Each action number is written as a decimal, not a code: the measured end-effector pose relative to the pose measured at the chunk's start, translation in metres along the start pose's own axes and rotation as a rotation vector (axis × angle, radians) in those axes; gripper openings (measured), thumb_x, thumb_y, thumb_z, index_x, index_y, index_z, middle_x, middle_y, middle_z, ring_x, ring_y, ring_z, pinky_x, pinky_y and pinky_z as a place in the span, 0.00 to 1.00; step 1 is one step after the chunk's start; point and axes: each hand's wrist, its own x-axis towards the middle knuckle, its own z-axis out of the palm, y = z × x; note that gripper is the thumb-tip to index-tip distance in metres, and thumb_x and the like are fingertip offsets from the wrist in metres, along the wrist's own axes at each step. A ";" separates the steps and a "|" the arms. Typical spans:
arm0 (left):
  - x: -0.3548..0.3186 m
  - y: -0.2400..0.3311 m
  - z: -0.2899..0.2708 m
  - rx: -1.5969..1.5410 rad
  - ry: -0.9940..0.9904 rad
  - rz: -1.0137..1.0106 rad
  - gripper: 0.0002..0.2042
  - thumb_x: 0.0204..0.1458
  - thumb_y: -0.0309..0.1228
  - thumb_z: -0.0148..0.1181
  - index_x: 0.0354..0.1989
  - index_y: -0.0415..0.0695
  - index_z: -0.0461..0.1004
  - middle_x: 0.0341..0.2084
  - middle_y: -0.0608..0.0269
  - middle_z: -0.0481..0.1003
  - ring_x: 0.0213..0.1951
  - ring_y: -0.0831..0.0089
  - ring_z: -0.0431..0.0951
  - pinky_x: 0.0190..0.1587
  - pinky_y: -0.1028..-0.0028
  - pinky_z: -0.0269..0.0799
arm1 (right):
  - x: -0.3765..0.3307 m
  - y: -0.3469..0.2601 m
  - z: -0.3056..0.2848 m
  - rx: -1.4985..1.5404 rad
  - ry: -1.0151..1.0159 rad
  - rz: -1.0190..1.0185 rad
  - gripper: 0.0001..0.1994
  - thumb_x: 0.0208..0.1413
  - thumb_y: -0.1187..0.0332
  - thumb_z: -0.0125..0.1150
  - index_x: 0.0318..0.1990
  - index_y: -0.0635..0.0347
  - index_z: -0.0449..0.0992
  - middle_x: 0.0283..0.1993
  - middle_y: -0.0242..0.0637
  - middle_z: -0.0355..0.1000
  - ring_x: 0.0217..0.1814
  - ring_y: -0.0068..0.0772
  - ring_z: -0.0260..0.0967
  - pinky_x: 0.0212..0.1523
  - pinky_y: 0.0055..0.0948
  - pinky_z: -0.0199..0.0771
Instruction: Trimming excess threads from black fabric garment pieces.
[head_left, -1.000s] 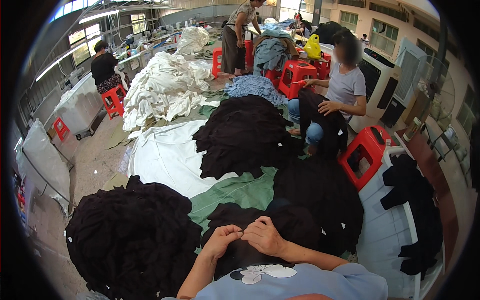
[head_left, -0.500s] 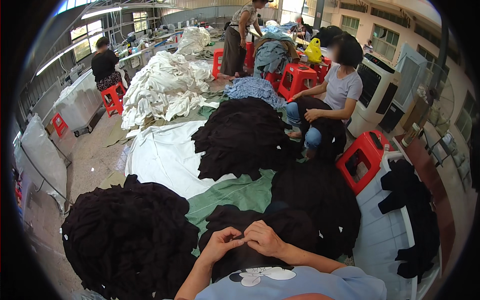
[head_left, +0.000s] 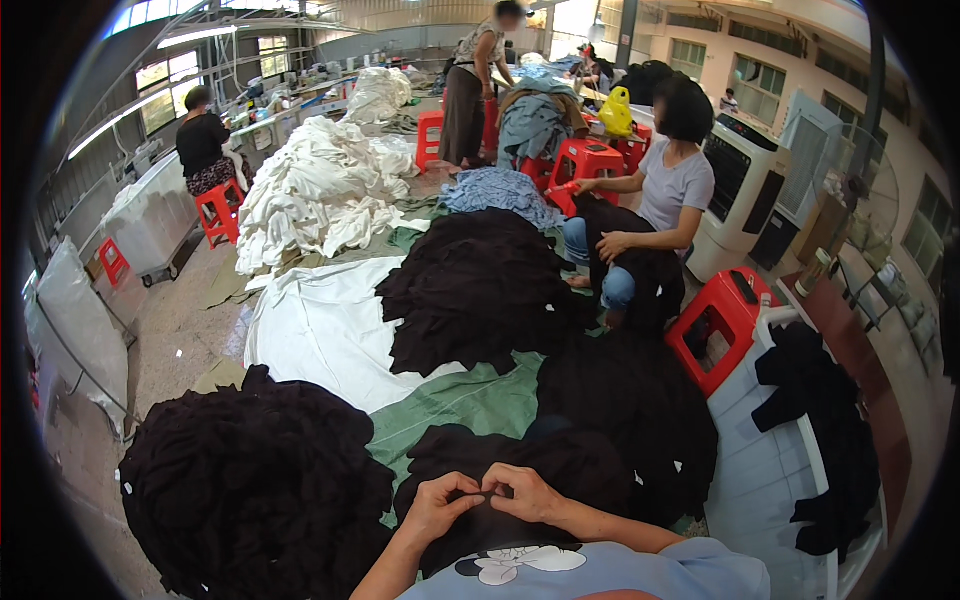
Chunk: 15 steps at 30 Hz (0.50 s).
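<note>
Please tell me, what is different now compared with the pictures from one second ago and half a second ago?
Very little. The left hand and right hand stay together, fingertips pinching the dark garment on the lap; no grip was taken or released. The seated person in grey remains working, and the dark piles have not moved.

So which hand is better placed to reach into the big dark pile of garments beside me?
Left, probably. The left hand pinches the dark garment nearest the dark pile; the right hand sits farther over.
</note>
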 end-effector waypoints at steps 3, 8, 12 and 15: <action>-0.003 0.000 0.003 0.084 0.036 0.095 0.06 0.50 0.19 0.67 0.35 0.34 0.76 0.32 0.61 0.79 0.35 0.77 0.78 0.38 0.77 0.74 | -0.001 0.005 0.002 0.036 0.007 -0.033 0.09 0.46 0.78 0.62 0.37 0.64 0.71 0.33 0.35 0.69 0.29 0.28 0.67 0.32 0.26 0.70; -0.008 0.000 0.020 0.415 0.203 0.359 0.07 0.51 0.19 0.64 0.38 0.36 0.76 0.31 0.53 0.77 0.33 0.62 0.80 0.35 0.72 0.75 | -0.003 0.006 0.006 0.052 0.083 0.006 0.08 0.45 0.77 0.62 0.34 0.64 0.72 0.31 0.35 0.69 0.27 0.25 0.66 0.29 0.25 0.68; -0.003 0.014 0.020 0.388 0.159 0.181 0.06 0.54 0.22 0.63 0.39 0.37 0.76 0.31 0.53 0.77 0.32 0.60 0.80 0.34 0.70 0.74 | -0.003 0.003 0.003 0.038 0.159 0.018 0.08 0.44 0.77 0.62 0.33 0.65 0.72 0.28 0.34 0.69 0.25 0.23 0.66 0.27 0.25 0.68; -0.002 0.019 0.017 0.517 0.108 0.166 0.06 0.51 0.22 0.64 0.36 0.38 0.76 0.28 0.54 0.76 0.30 0.59 0.79 0.32 0.68 0.74 | -0.004 0.002 0.004 0.031 0.165 0.026 0.07 0.44 0.77 0.62 0.32 0.65 0.72 0.27 0.34 0.69 0.24 0.23 0.66 0.27 0.25 0.68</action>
